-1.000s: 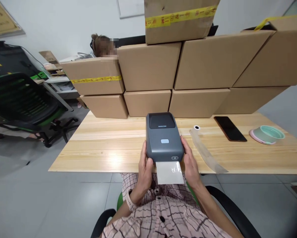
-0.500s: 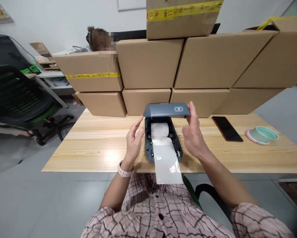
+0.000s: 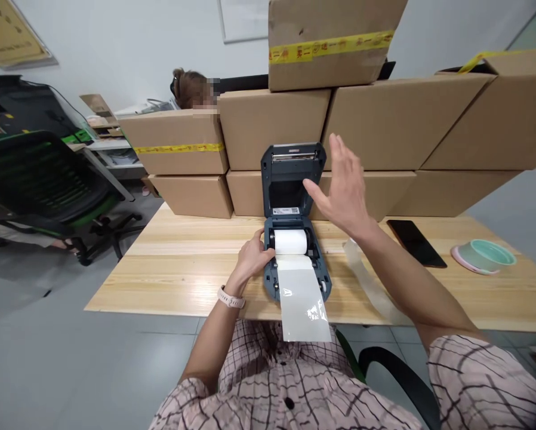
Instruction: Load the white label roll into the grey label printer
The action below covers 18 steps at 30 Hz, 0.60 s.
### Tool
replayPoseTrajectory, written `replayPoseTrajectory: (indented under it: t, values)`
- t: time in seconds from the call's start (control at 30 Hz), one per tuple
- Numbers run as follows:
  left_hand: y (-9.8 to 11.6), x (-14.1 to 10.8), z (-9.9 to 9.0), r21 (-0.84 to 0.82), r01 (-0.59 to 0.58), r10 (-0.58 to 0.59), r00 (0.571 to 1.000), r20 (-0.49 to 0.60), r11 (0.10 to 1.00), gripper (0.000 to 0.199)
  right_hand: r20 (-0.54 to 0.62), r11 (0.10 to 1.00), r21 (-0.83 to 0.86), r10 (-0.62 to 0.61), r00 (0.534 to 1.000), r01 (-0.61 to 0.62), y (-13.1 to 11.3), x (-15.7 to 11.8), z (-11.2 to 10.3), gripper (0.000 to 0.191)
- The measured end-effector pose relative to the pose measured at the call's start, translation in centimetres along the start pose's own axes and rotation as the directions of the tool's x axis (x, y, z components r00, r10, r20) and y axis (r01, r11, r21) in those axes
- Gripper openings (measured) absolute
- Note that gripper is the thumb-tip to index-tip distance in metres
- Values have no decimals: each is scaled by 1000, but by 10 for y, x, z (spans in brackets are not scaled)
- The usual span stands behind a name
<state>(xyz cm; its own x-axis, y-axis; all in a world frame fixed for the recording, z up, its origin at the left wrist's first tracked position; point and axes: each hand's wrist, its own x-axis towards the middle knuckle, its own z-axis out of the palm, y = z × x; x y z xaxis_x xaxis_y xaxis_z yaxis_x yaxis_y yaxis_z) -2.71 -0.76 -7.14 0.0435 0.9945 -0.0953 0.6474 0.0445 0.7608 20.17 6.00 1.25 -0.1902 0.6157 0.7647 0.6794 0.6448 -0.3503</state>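
A dark grey label printer [image 3: 270, 286] rests near the table's front edge, its lid [image 3: 293, 179] raised upright on the hinge. Inside lies a white label roll [image 3: 290, 242], and its pale strip [image 3: 304, 310] runs forward over the front of the printer and past the table edge. My left hand [image 3: 251, 258] grips the printer's left side, thumb on the rim beside the roll. Close by the lid's right edge, my right hand [image 3: 346, 188] is raised with thumb spread and fingers stretched out, holding nothing.
A pale translucent strip [image 3: 369, 280] lies on the wooden table [image 3: 160, 275], partly under my right forearm. Further right are a phone [image 3: 415, 243] and a green bowl-like container [image 3: 487, 255]. Stacked cardboard boxes [image 3: 272, 125] stand behind the printer; another person's head [image 3: 190, 88] shows beyond them.
The lid has swung from partly lowered to upright. My right hand has come off it and risen. My left hand has moved onto the printer's side. A strip now shows under my right forearm.
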Motion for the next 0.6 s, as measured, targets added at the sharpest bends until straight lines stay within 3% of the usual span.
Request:
replayPoseTrajectory:
  t: [0.07, 0.13, 0.17, 0.23, 0.3, 0.37, 0.43, 0.5, 0.6]
  values:
    - [1, 0, 0, 22, -13, 13, 1000, 2, 1000, 74, 72, 994, -8, -110, 991, 110, -16, -14, -5, 64]
    - [0, 0, 0, 56, -35, 35, 999, 5, 998, 73, 324, 990, 31, -143, 935, 141, -28, -29, -2, 62]
    - [0, 0, 0, 77, -47, 46, 999, 3, 996, 73, 475, 991, 37, -129, 871, 127, -30, -34, 3, 68]
    - [1, -1, -1, 119, -61, 61, 998, 5, 991, 73, 726, 995, 14, -75, 684, 94, -30, -40, 18, 88]
    - [3, -1, -1, 144, -57, 56, 998, 15, 988, 73, 859, 996, -22, -28, 511, 90, -26, -39, 35, 104]
    - [4, -1, -2, 143, -49, 46, 999, 24, 989, 73, 917, 994, -42, -2, 399, 102, -21, -34, 50, 113]
    - [3, -1, -1, 122, -54, 52, 998, 21, 991, 73, 937, 993, -51, 12, 348, 104, -17, -28, 57, 120]
    - [1, -1, 1, 93, -62, 61, 998, 10, 994, 74, 942, 997, 15, -38, 333, 71, -13, -23, 54, 123]
    - [-5, 0, 4, 30, -71, 71, 997, -7, 997, 73, 890, 964, 261, -222, 399, -47, -4, -16, 26, 117]
